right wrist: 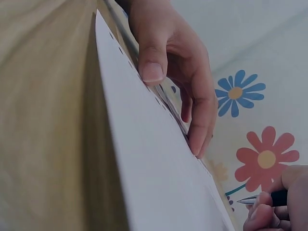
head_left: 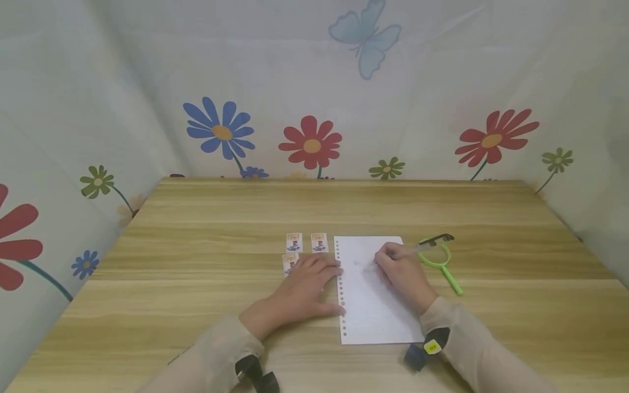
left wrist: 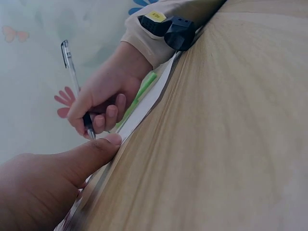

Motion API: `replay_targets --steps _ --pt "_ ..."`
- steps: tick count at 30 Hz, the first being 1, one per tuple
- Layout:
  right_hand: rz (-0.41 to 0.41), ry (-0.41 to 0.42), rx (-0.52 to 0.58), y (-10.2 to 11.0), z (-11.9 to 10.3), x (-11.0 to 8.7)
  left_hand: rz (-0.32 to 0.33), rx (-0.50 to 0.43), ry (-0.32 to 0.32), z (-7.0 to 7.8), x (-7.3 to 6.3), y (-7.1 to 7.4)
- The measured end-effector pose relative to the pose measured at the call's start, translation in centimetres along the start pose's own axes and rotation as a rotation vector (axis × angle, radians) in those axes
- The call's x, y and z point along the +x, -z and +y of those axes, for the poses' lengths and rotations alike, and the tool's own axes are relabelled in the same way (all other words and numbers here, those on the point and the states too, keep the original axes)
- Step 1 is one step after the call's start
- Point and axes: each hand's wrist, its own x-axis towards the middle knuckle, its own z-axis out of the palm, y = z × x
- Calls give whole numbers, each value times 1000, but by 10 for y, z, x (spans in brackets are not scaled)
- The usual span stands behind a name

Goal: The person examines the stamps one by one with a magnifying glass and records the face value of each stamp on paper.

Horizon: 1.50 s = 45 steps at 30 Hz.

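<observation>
A sheet of white paper with a row of punched holes down its left side lies on the wooden table. My right hand pinches a pen, clear-barrelled with a black cap end, its tip low over the upper part of the sheet. Small faint marks show there. Along the holed edge, my left hand rests with thumb and fingertips at the paper. In the right wrist view, the metal pen tip sticks out beyond the curled right fingers. The left thumb lies at the sheet's edge in the left wrist view.
Three small picture cards, one at the upper left, one beside it and one partly under the left hand, lie left of the sheet. A green-rimmed magnifying glass lies to the right. A flowered curtain surrounds the table.
</observation>
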Motion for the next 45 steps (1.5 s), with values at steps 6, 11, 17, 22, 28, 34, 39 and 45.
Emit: replay_targets --steps 6,11,17,22,28,34,39,45 --pt "-10 17 6 0 4 0 -6 5 4 0 0 -1" --pt "0 47 24 -2 6 0 -10 -1 8 0 0 -1" --pt "-8 57 8 -3 7 0 -10 -4 7 1 0 0" --pt "-17 56 -12 -3 7 0 -9 -4 9 1 0 1" --pt "-13 56 -12 -3 7 0 1 -12 5 0 0 1" --pt "-17 40 -30 0 4 1 -7 -20 12 1 -1 1" --pt "-57 34 -53 10 -5 -1 -15 -21 15 2 -2 3" --pt "-116 43 -128 23 -16 0 -17 -26 17 3 -3 4"
